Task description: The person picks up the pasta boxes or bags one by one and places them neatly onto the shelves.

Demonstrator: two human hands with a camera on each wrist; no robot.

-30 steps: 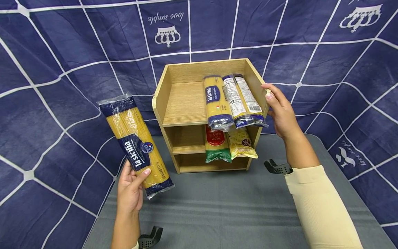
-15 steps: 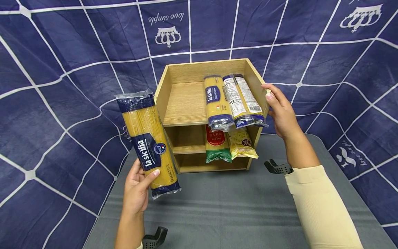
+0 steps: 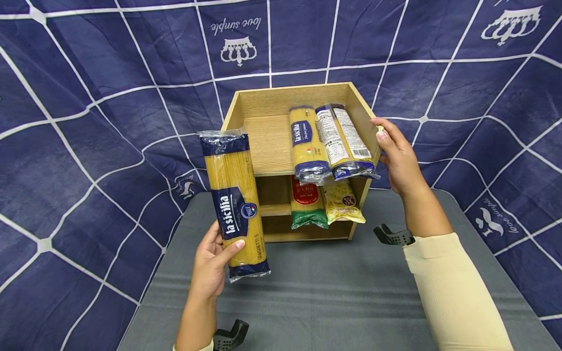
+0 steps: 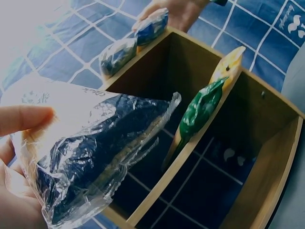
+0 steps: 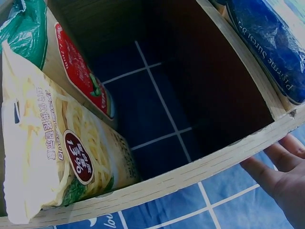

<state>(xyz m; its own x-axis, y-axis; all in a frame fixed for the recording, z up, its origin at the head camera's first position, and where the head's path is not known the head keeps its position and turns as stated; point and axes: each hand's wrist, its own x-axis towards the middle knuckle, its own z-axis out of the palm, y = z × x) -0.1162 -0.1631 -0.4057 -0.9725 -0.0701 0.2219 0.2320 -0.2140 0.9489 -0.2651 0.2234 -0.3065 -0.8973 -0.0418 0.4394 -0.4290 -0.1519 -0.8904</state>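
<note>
In the head view my left hand (image 3: 213,263) grips a clear-wrapped pack of spaghetti (image 3: 234,209) near its lower end, thumb on the front. The pack stands nearly upright before the left side of a wooden shelf (image 3: 263,169). Its dark blue end (image 4: 95,148) fills the near part of the left wrist view. My right hand (image 3: 397,158) touches the shelf's right side panel near its top edge, fingers against the outside; some fingers are hidden. On the top board, at the right, lie a face-up spaghetti pack (image 3: 307,144) and a label-up pack (image 3: 342,136).
Below, the middle compartment holds a red and green spaghetti pack (image 3: 307,202) and a yellow noodle bag (image 3: 342,201), their ends jutting out in front. Grey cloth (image 3: 316,292) covers the table. A blue checked curtain (image 3: 131,63) hangs behind and at both sides.
My left hand has carried the spaghetti pack to the right, now partly in front of the shelf's left side, and turned it more upright. My right hand has stayed put.
</note>
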